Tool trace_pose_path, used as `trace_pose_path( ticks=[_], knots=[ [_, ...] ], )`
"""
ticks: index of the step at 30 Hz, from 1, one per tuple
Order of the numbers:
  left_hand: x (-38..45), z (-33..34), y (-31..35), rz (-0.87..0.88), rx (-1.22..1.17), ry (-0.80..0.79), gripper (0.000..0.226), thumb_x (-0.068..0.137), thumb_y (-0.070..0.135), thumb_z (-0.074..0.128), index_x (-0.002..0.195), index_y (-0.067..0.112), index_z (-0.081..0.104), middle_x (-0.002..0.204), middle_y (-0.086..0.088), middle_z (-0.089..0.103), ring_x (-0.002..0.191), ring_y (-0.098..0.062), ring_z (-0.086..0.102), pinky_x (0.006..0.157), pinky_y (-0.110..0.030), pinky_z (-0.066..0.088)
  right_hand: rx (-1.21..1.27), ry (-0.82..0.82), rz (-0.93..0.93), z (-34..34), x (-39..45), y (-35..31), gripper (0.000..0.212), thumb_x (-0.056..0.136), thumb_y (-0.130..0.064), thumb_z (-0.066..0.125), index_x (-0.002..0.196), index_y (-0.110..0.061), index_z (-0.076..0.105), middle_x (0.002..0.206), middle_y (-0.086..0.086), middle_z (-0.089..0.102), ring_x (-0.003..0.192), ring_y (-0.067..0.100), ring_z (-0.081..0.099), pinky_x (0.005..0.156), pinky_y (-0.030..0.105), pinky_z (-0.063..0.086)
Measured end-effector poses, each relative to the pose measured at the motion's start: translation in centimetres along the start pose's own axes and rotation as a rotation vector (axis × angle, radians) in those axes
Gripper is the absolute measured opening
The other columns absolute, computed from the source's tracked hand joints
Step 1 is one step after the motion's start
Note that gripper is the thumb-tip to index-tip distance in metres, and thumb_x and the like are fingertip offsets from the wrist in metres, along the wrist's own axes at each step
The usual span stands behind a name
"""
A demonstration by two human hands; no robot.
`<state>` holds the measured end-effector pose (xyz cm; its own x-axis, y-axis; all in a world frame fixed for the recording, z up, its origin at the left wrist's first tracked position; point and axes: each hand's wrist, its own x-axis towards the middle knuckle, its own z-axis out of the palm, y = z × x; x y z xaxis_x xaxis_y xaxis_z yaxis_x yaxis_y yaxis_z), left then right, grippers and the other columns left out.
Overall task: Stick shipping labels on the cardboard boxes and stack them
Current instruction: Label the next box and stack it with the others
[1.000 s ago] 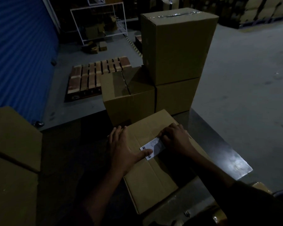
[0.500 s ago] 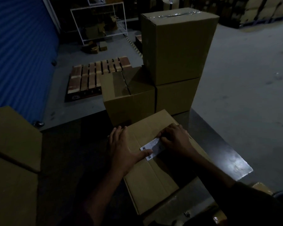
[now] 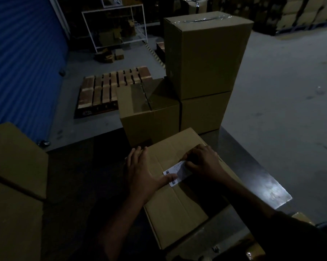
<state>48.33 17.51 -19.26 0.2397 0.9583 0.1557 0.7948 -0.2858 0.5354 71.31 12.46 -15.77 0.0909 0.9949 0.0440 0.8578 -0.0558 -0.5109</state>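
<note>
Flat left fingers (image 3: 135,157) and curled right fingers (image 3: 191,157) press label (image 3: 175,172).

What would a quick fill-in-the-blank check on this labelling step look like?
1. The left hand pins the shipping label with its ____.
2. The label lies on the ____ face of the cardboard box on the table.
3. The stack beyond the table holds ____ boxes, the top box highest.
4. On the floor left of the stack lies a wooden ____.

Missing words: thumb; top; three; pallet
</note>
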Motion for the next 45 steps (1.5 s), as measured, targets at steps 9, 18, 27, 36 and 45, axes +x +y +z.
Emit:
trace_pose_path(
  ticks=[9, 18, 27, 36, 45],
  knots=[
    [0.1, 0.8, -0.7, -0.004, -0.079, 0.052, 0.118, 0.074, 0.101, 0.041, 0.161, 0.021, 0.035, 0.17, 0.0, 0.026, 0.159, -0.015, 0.01, 0.127, -0.051, 0.024, 0.426, -0.035, 0.089, -1.1, -2.0, -0.6, 0.016, 0.094, -0.025, 0.067, 0.106, -0.034, 0.063, 0.103, -0.012, 0.069, 0.099, 0.002, 0.068, 0.083, 0.031, 0.06],
    [0.6, 1.7, -2.0, 0.047, -0.075, 0.065, 0.079, 0.098, 0.068, 0.043, 0.159, 0.018, 0.04, 0.169, -0.004, 0.031, 0.159, -0.019, 0.014, 0.125, -0.055, 0.026, 0.963, -0.116, 0.186, -2.0, -4.9, -2.6, 0.019, 0.096, -0.018, 0.064, 0.111, -0.005, 0.064, 0.11, 0.007, 0.073, 0.103, 0.023, 0.072, 0.083, 0.036, 0.06],
    [0.3, 2.3, -1.4, 0.1, 0.034, 0.1, 0.06, 0.102, 0.054, 0.052, 0.15, 0.018, 0.052, 0.164, -0.008, 0.04, 0.159, -0.026, 0.017, 0.126, -0.066, 0.011, 1.162, 0.194, 0.424, -1.9, -8.2, -2.4, 0.021, 0.093, -0.02, 0.069, 0.111, -0.011, 0.064, 0.116, 0.013, 0.069, 0.104, 0.029, 0.072, 0.082, 0.049, 0.061],
    [-0.3, 1.9, 2.6, 0.361, 0.131, 0.015, 0.053, 0.092, 0.033, 0.072, 0.14, 0.015, 0.058, 0.149, -0.012, 0.054, 0.152, -0.034, 0.032, 0.124, -0.066, 0.017, 1.112, 0.623, 0.591, -0.7, -14.7, -1.7, 0.032, 0.089, -0.004, 0.071, 0.117, -0.021, 0.069, 0.114, 0.003, 0.069, 0.101, 0.016, 0.071, 0.074, 0.03, 0.058],
    [-9.4, 5.3, 16.5, 0.74, -0.325, -0.248, 0.047, 0.099, 0.03, 0.063, 0.144, 0.018, 0.056, 0.143, -0.006, 0.057, 0.134, -0.026, 0.049, 0.11, -0.041, 0.042, 1.057, 0.945, 0.896, -2.6, -24.4, 4.1, 0.01, 0.092, 0.002, 0.064, 0.097, -0.006, 0.068, 0.088, 0.01, 0.071, 0.069, 0.012, 0.068, 0.055, 0.028, 0.058]
  ],
)
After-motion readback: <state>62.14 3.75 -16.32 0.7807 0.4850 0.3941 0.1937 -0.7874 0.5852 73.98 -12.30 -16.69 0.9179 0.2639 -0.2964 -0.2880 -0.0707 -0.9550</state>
